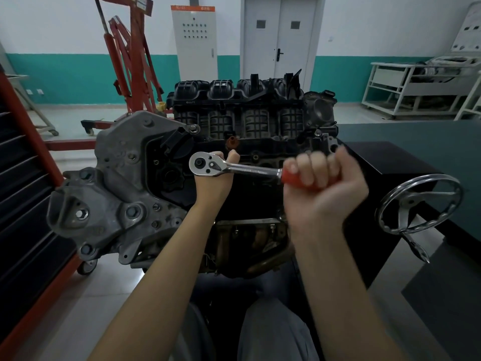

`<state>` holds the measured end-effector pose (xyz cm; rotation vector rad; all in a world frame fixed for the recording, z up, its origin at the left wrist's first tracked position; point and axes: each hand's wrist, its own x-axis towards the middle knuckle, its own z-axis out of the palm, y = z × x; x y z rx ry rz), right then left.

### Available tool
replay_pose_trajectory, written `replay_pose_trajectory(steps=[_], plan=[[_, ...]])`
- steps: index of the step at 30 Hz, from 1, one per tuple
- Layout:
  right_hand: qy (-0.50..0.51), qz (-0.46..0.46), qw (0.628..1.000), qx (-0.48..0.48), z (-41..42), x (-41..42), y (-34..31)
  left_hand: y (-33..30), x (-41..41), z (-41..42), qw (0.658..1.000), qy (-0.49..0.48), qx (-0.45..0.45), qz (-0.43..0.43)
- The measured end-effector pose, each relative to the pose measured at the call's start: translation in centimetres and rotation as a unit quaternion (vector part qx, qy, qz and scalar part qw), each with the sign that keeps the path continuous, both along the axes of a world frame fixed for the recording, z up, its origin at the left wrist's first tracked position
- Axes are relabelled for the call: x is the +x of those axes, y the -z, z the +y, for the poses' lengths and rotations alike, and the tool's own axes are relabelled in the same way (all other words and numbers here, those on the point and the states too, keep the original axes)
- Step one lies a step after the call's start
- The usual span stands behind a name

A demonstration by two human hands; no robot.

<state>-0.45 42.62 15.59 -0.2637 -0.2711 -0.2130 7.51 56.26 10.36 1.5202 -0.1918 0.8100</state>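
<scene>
Ratchet wrench (247, 170), axis left–right across engine (117, 183): head at left, held by left hand (214, 182); red handle at right, clenched in right hand (324, 186).

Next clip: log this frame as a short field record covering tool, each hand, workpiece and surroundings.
tool: ratchet wrench, chrome head, red handle
right hand: grips the red handle in a fist
left hand: holds the wrench from under its head, fingertips showing above it
workpiece: engine, with black intake manifold on top and grey cover at left
contact point: hidden beneath the wrench head
nearby: chrome handwheel at right; red engine hoist behind
</scene>
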Motion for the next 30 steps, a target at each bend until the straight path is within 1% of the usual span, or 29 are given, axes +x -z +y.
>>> replay_pose_trajectory(steps=[4, 7, 10, 14, 16, 18, 20, 23, 24, 26, 27, 30], plan=[[-0.064, 0.014, 0.992, -0.104, -0.8, 3.8, -4.7, 0.2, 0.1, 0.0, 1.0, 0.003, -0.009, -0.001], [-0.106, 0.029, 0.986, -0.124, -0.8, 5.1, -6.4, 0.1, 0.0, -0.1, 1.0, 0.017, 0.009, 0.003], [-0.073, 0.023, 0.993, -0.094, -0.6, 3.8, -4.8, 0.4, 0.2, 0.0, 1.0, -0.002, -0.007, 0.004], [0.008, 0.018, 1.0, 0.004, 0.6, -0.6, 0.4, 0.3, 0.2, 0.2, 1.0, -0.02, -0.003, -0.011], [0.016, 0.017, 0.999, 0.048, 1.1, -2.0, 2.2, 0.3, 0.1, 0.0, 1.0, -0.015, -0.001, -0.019], [0.015, 0.01, 0.998, 0.054, 1.1, -2.2, 2.6, 0.2, 0.1, -0.2, 1.0, -0.01, -0.013, -0.018], [0.009, -0.003, 1.0, 0.025, 0.6, -1.2, 1.6, 0.1, 0.4, 0.0, 1.0, -0.018, -0.011, -0.004], [-0.018, -0.003, 0.999, -0.043, -0.5, 1.8, -1.5, 0.2, 0.7, 0.2, 0.998, -0.042, 0.015, 0.051], [-0.035, 0.001, 0.997, -0.068, -0.8, 2.8, -2.7, 0.2, 0.6, 0.1, 0.998, -0.043, 0.019, 0.051], [-0.073, 0.016, 0.991, -0.109, -1.1, 4.5, -5.0, 0.2, 0.4, -0.1, 1.0, -0.02, 0.02, 0.008], [-0.089, 0.022, 0.988, -0.12, -1.2, 5.0, -5.8, 0.1, 0.2, -0.3, 1.0, -0.01, 0.02, 0.001], [-0.093, 0.025, 0.989, -0.116, -1.1, 4.9, -6.0, -0.1, 0.0, -0.4, 1.0, 0.01, 0.002, -0.001]])
